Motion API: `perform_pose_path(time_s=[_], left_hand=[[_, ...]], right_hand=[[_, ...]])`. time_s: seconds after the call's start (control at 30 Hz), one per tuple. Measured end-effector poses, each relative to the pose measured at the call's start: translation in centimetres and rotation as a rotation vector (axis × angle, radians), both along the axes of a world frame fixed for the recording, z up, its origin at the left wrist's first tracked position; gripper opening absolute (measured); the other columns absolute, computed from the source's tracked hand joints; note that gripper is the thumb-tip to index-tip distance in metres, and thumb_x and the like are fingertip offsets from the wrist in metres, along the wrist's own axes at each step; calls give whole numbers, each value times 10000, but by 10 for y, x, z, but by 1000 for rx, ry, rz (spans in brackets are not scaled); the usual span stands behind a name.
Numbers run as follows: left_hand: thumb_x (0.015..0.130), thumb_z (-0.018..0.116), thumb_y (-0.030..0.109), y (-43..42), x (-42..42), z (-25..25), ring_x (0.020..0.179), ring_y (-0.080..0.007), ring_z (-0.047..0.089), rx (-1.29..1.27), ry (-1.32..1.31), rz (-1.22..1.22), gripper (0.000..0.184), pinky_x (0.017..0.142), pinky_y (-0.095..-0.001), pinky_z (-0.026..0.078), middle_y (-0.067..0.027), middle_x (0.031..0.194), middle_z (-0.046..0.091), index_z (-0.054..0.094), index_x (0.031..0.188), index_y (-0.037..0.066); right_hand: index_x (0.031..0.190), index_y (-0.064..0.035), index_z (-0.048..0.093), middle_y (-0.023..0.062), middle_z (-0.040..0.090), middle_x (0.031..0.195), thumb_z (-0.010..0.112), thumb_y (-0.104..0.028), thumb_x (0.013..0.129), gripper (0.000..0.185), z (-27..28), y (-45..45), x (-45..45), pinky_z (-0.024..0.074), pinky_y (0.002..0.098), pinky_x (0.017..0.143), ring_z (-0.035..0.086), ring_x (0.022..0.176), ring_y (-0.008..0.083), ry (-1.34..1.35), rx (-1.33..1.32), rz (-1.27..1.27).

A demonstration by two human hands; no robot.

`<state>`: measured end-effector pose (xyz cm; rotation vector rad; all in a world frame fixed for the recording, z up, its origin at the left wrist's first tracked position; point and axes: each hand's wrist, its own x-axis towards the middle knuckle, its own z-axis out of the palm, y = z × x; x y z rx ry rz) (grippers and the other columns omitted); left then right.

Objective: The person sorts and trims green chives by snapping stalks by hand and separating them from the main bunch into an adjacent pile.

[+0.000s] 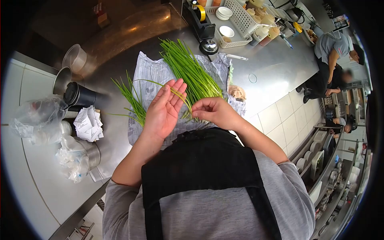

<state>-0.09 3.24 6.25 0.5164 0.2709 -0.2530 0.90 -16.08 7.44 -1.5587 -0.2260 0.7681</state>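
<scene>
Green stalks (pixel 184 99) cross left hand (pixel 165 110), right fingers (pixel 203 115) pinching.

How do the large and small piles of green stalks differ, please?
The large pile is thick and dense; the small pile is thin and sparse. The large pile's stalks lie mostly parallel, while the small pile's splay apart. Both are green and rest partly on newspaper.

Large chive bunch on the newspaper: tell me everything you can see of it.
The large chive bunch is many long, thin, smooth-looking leaves, mostly bright green. It lies loose and slanted on the newspaper, roughly parallel, with no tie visible. Its pointed tips fan out past the paper's far edge over the steel counter. The right hand hides part of its near end; whether they touch, I can't tell.
</scene>
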Motion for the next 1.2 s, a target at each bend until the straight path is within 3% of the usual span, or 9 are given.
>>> perform_pose_path(time_s=[0.43, 0.57, 0.63, 0.77, 0.83, 0.93, 1.1, 1.17, 1.2], left_hand=[[973, 464, 194, 13, -9, -18, 1188, -216, 495, 91, 56, 88, 282, 1036, -360, 398, -93, 1230, 523, 479, 1204, 33], [961, 497, 196, 32, -18, -33, 1076, -185, 560, 169, 89, 175, 279, 974, -330, 445, -70, 1125, 576, 514, 1185, 31], [951, 524, 186, 47, -23, -46, 945, -134, 587, 383, 141, 184, 282, 854, -273, 487, -41, 984, 609, 531, 1183, 26], [915, 584, 145, 65, -36, -65, 768, -91, 571, 806, 139, 91, 283, 705, -239, 485, -38, 884, 600, 547, 1169, 26], [872, 632, 98, 73, -42, -82, 672, -70, 538, 1102, 60, 128, 335, 615, -214, 436, -39, 830, 597, 524, 1178, 19], [841, 664, 85, 75, -45, -95, 587, -63, 517, 1185, 60, 243, 431, 522, -187, 400, -49, 840, 578, 455, 1213, 24], [829, 680, 100, 73, -48, -99, 594, -77, 528, 1431, 13, 243, 444, 534, -216, 427, -51, 834, 556, 433, 1192, 34], [821, 685, 101, 70, -51, -88, 588, -87, 532, 1504, 10, 259, 424, 539, -238, 438, -52, 828, 547, 459, 1175, 44], [807, 690, 94, 68, -54, -77, 595, -107, 539, 1786, -103, 268, 359, 543, -258, 444, -57, 822, 538, 513, 1116, 54]], right_hand=[[916, -6, 648, 13, 646, 796, 624, -132, 885, 132, -25, 14, -9, 463, 224, 677, 558, 734, 58, -71, 0, 32], [937, -7, 637, 50, 655, 821, 607, -114, 882, 123, -37, 6, -7, 470, 254, 672, 584, 718, 100, -179, -201, 127], [941, -15, 630, 68, 652, 832, 599, -94, 880, 104, -46, -4, 2, 470, 264, 659, 588, 703, 122, -259, -276, 147], [935, -21, 609, 139, 623, 859, 613, -67, 810, 133, -81, -35, 38, 489, 344, 655, 616, 707, 268, -849, -604, -318], [929, -36, 614, 136, 615, 877, 606, -82, 809, 129, -84, -47, 53, 492, 383, 661, 613, 736, 302, -874, -689, -320], [908, -54, 621, 130, 603, 879, 606, -109, 806, 118, -88, -50, 66, 495, 424, 664, 610, 762, 333, -891, -839, -289], [883, -48, 627, 123, 613, 843, 625, -121, 791, 117, -87, -46, 74, 493, 407, 647, 611, 735, 321, -846, -887, -259], [878, -39, 628, 114, 623, 783, 643, -127, 796, 121, -82, -51, 77, 483, 361, 614, 610, 679, 262, -789, -711, -319], [878, -39, 628, 114, 623, 783, 643, -127, 796, 121, -73, -51, 76, 483, 361, 614, 610, 679, 262, -792, -712, -319]])
